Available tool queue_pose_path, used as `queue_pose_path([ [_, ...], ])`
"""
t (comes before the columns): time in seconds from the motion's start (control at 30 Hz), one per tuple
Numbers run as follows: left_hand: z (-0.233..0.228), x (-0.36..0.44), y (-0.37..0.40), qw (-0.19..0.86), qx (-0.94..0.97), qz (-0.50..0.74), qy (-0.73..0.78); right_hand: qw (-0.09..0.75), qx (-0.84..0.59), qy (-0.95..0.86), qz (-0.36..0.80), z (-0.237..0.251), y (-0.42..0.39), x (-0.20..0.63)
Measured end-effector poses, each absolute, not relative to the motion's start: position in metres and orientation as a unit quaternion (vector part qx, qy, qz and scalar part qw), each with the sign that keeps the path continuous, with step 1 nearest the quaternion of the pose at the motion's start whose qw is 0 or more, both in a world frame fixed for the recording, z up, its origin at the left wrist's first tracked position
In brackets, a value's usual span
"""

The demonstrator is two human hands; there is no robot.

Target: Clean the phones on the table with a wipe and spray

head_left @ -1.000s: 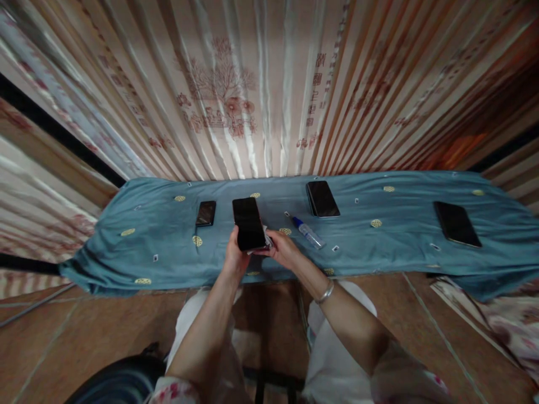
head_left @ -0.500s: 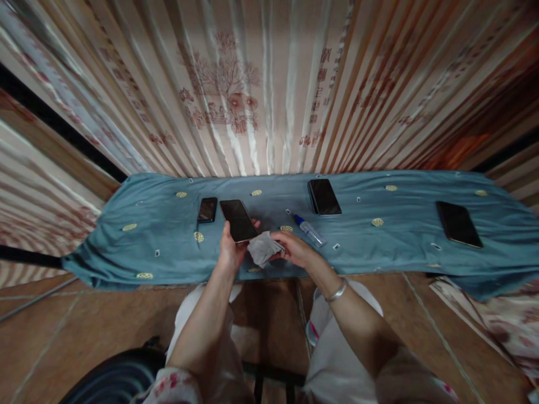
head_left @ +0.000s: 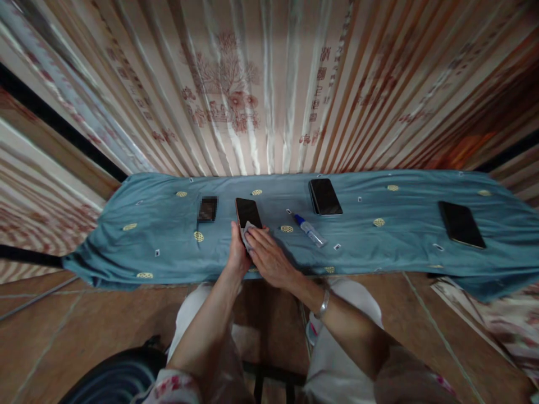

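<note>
My left hand [head_left: 237, 253] grips the lower end of a black phone [head_left: 247, 211] with a dark screen, held over the blue cloth-covered table [head_left: 160, 235]. My right hand [head_left: 269, 258] lies flat over the lower part of that phone, pressing a small grey cloth [head_left: 247, 231] against its screen. Only a corner of the cloth shows between my fingers and the phone.
A small phone [head_left: 208, 209] lies left of the held one. A small spray bottle [head_left: 309, 230] with a blue cap lies to the right. Two more dark phones [head_left: 325, 196] [head_left: 461, 224] rest further right. Patterned curtains hang behind the table.
My right hand, which held the grey cloth beside the phone, has moved left and now presses it onto the screen. The phone has been brought more upright and slightly right.
</note>
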State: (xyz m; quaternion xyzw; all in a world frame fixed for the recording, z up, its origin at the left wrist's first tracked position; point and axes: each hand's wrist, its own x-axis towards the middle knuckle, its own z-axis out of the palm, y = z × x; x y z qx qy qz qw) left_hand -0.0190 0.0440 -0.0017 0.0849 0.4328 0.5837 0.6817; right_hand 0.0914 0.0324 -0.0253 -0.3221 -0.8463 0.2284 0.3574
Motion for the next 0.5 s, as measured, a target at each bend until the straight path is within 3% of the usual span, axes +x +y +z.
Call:
queue_pose_path([
  [0.5,-0.016,0.000,0.035,0.601,0.191,0.638,0.442,0.377,-0.382,-0.805,0.252,-0.023,0.048,0.100],
])
